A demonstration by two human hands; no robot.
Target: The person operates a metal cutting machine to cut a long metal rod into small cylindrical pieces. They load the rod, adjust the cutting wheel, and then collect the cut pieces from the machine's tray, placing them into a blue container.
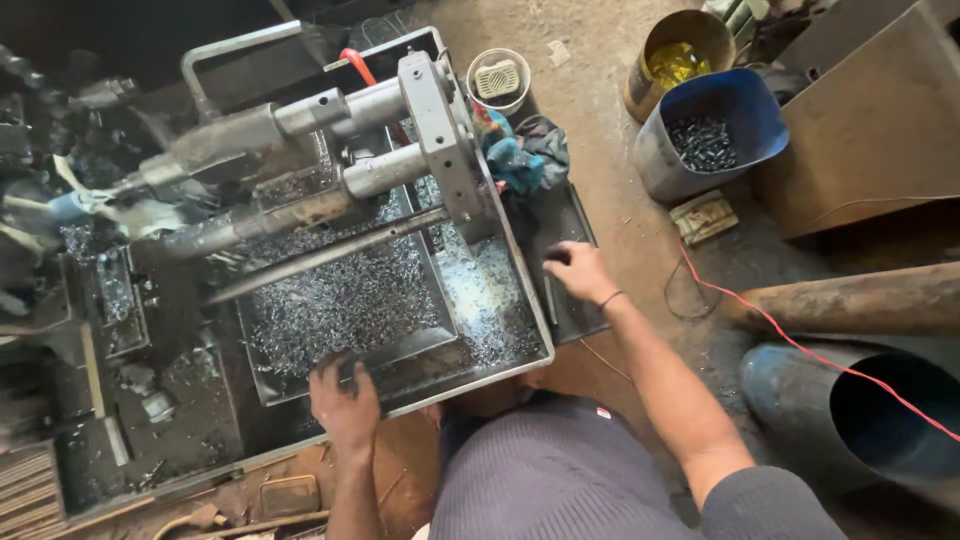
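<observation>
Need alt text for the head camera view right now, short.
Seen from above, the left hand grips the near edge of a metal tray full of shavings under a machine, while the right hand rests on a dark side tray.

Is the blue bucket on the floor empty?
No, the blue bucket holds a heap of small dark metal pieces at its bottom.

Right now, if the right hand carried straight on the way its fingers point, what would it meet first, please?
The right hand points leftward over the dark side tray. Going on, it would probably first meet the rim of the metal tray holding shavings, though depth is unclear.
</observation>
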